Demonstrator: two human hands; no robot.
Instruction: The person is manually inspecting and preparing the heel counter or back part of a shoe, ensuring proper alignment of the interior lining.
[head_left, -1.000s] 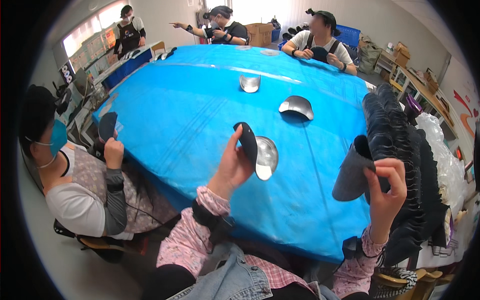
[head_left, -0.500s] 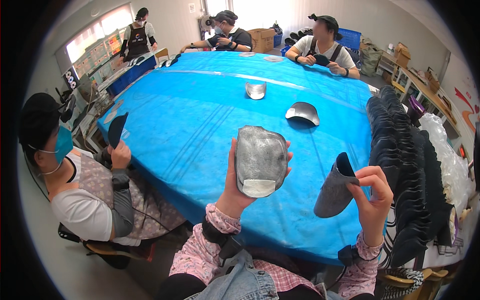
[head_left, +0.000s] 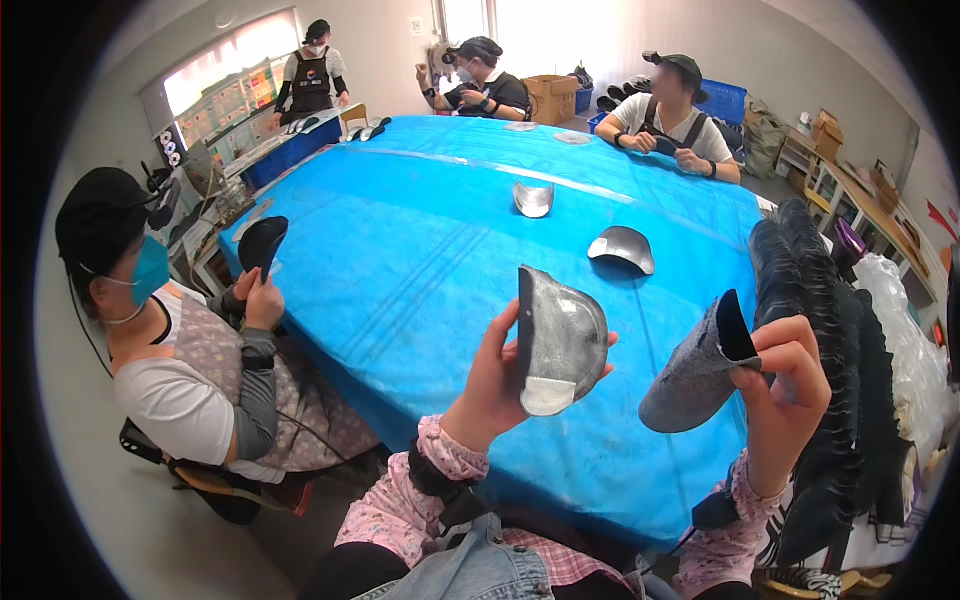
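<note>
In my left hand (head_left: 488, 385) is a curved grey metallic-looking shell (head_left: 570, 330) with a white patch low on its face. The thumb lies along its left edge, and fingertips show past its right side. My right hand (head_left: 790, 375) pinches the upper edge of a curved grey felt-like piece (head_left: 690, 385) between thumb and fingers. This piece hangs tilted above the table, its dark inner side partly showing. The two pieces are held apart. Farther off on the table lie a similar curved shell (head_left: 632, 246) with a white patch and a smaller silvery one (head_left: 534, 200).
A blue cover (head_left: 420, 260) spreads over the large table. Rows of stacked dark curved pieces (head_left: 815, 380) line the right side, beside clear plastic wrapping (head_left: 885, 340). A masked person (head_left: 180, 340) sits at the left with a dark curved piece (head_left: 263, 243); several others are at the far side.
My left hand has turned the metallic shell, so its left edge now shows. My right hand has tilted the felt-like piece, showing more of its dark inside. The whole view has shifted slightly.
</note>
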